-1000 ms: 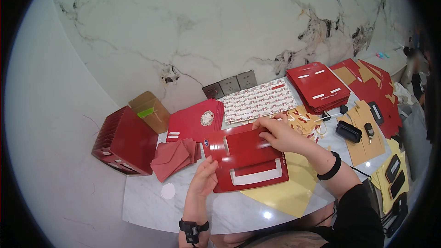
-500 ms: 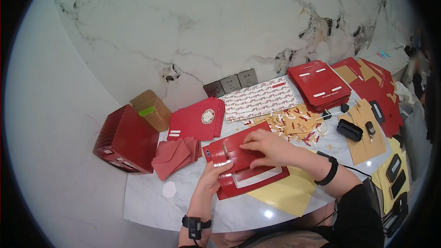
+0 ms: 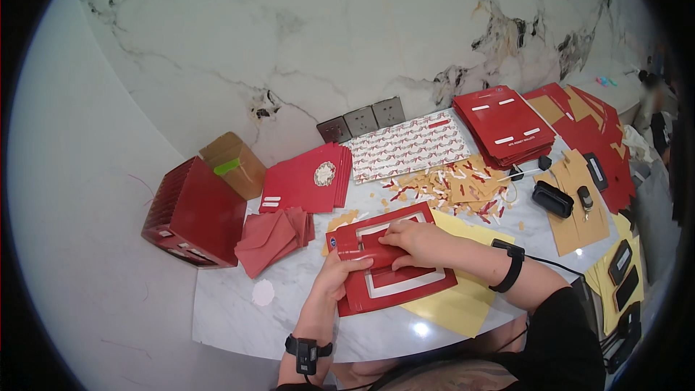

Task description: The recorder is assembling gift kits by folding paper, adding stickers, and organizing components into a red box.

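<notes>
Red card (image 3: 350, 305): flap (image 3: 381, 253) now curled, likely part-loose; left hand (image 3: 331, 276) clamped on card's left edge, right hand (image 3: 414, 242) over flap, grip unclear.

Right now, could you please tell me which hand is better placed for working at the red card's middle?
Probably the right hand: it lies over the middle of the red card, while the left hand holds the card's left edge.

Stacked red cards (image 3: 501, 124) and paper scraps (image 3: 469, 187) suggest a papercraft workspace.
</notes>
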